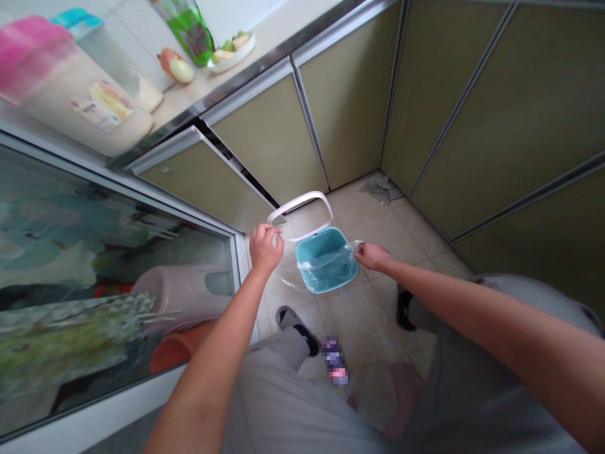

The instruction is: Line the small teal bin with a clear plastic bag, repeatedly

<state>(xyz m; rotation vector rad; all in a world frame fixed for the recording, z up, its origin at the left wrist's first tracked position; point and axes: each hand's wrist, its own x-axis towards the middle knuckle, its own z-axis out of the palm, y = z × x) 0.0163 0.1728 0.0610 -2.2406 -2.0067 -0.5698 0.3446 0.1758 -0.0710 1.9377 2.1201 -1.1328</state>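
Clear bag: lies across the mouth of the blue bin and partly inside it, with a thin fold spilling past the left edge. The bin stands upright on the tiled floor. A white ring stands raised along its far edge.

Right hand: grip closed, fingertips pinching the bag at the bin's right edge. Left hand: fingers curled in towards the thumb, just beside the ring's near left corner; whether this grip has hold of the bag's thin edge cannot be told.

Near the bin, on the person's side, a foot wears a grey slipper. Beyond are cabinet doors, with a dark gap beside the leftmost.

On the table above: a pink-topped container, a blue-topped container, an onion, a green bottle and a white plate bearing cut food. At left, a glass door; behind it, an orange tub.
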